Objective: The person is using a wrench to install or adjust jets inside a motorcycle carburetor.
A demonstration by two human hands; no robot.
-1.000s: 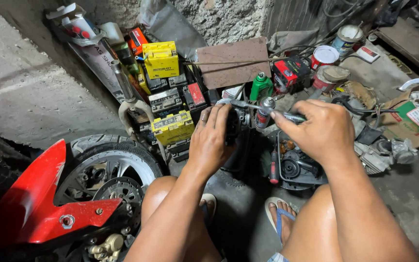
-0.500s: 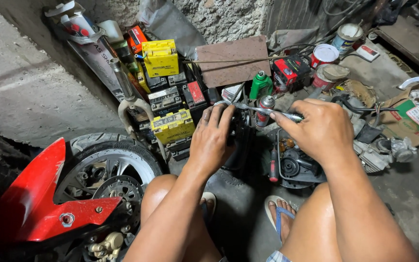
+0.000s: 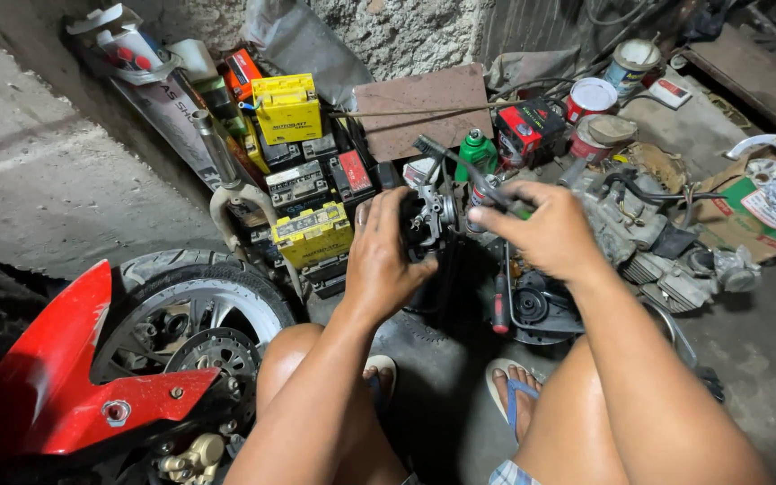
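Compared with the frame a second ago, the left hand (image 3: 386,262) has shifted little: it still cups the small metal engine part (image 3: 431,218) from the left side, fingers curled round it and thumb up. The right hand (image 3: 545,232) stays closed around the handle of a slim screwdriver (image 3: 460,171), but the tool's angle reads a little steeper now, and the whole scene sits slightly lower and nearer in the view, so the head has moved rather than the work.

The screwdriver's long axis runs on a diagonal, from the right hand's grip up and to the left, its dark far end pointing toward the brown board (image 3: 424,108) leaning on the wall. The shaft crosses just above the metal part; whether it touches the part cannot be told. The part itself is held in the air between both hands, above the concrete floor (image 3: 433,395) and in front of the knees, its round opening facing roughly right toward the right hand.

Around the work: yellow batteries (image 3: 287,108) stacked to the left, a green bottle (image 3: 475,151) just behind the hands, a grey engine block (image 3: 666,260) to the right, and a red-fendered motorcycle wheel (image 3: 181,314) at lower left. Feet in blue sandals (image 3: 514,395) rest below.
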